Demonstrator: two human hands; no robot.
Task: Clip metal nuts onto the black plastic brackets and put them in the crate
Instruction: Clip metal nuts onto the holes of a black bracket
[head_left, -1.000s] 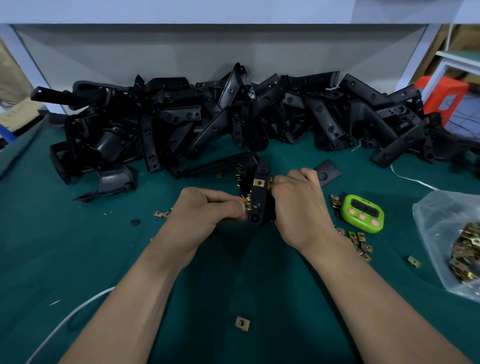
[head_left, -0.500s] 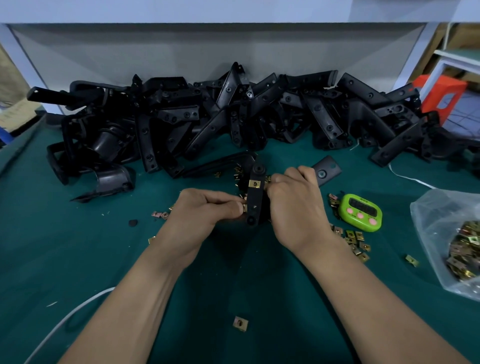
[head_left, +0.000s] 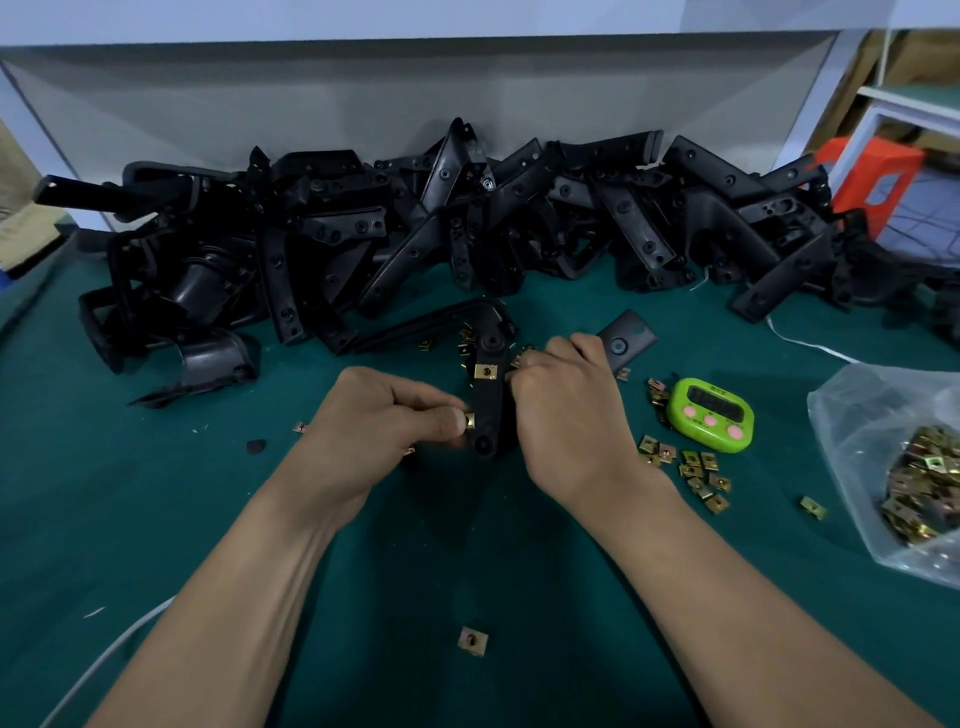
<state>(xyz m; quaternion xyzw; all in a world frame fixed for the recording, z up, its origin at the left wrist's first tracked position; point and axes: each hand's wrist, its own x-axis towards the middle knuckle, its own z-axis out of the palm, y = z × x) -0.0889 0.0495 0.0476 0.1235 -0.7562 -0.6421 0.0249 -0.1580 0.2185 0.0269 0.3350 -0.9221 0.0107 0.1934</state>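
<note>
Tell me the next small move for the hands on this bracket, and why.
Probably push the nut pinched by the left hand fully onto the edge of the bracket, while the right hand steadies it. That nut sits only at the edge, whereas the upper nut is already clipped on.

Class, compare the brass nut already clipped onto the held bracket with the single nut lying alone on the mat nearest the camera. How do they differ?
The clipped nut sits fastened on the black bracket; the lone nut lies loose on the green mat. The clipped nut is between the left hand and right hand; the lone nut lies nearer the camera, touched by neither. Both are small, squarish, brass-coloured, with a central hole.
</note>
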